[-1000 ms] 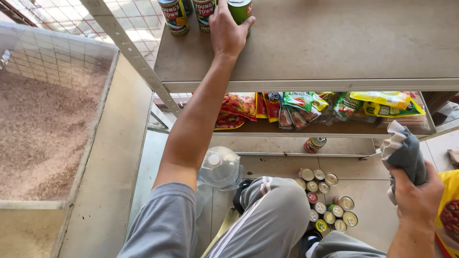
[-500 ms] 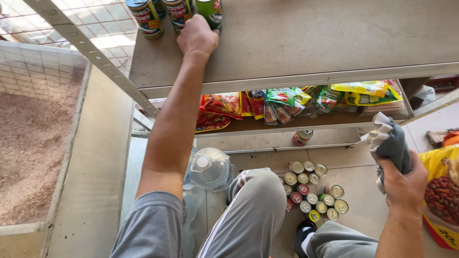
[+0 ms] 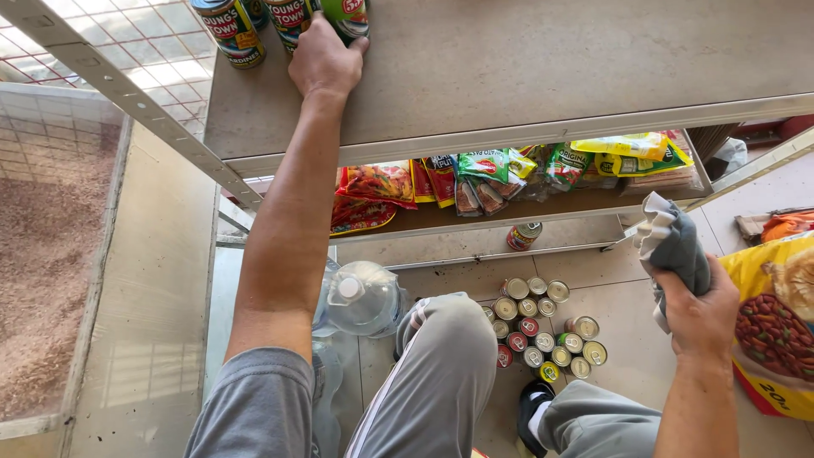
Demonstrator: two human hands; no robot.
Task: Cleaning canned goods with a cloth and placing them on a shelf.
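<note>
My left hand (image 3: 325, 59) reaches up to the back of a beige shelf board (image 3: 526, 76) and closes around a green can (image 3: 349, 15). Two more labelled cans (image 3: 227, 30) stand just left of it in a row. My right hand (image 3: 697, 307) hangs low at the right and grips a crumpled grey cloth (image 3: 671, 242). My knees in grey trousers (image 3: 441, 356) show below the shelf.
A lower shelf holds colourful snack packets (image 3: 475, 178) and one can (image 3: 523, 235). Several tins (image 3: 543, 326) stand grouped on the tiled floor beside clear water jugs (image 3: 360, 297). A yellow printed sack (image 3: 776, 322) lies at right, and a bin of brown grain (image 3: 42, 254) at left.
The view has shifted slightly, and my left hand stays on the green can at the shelf's back. My right hand with the cloth has hardly moved.
</note>
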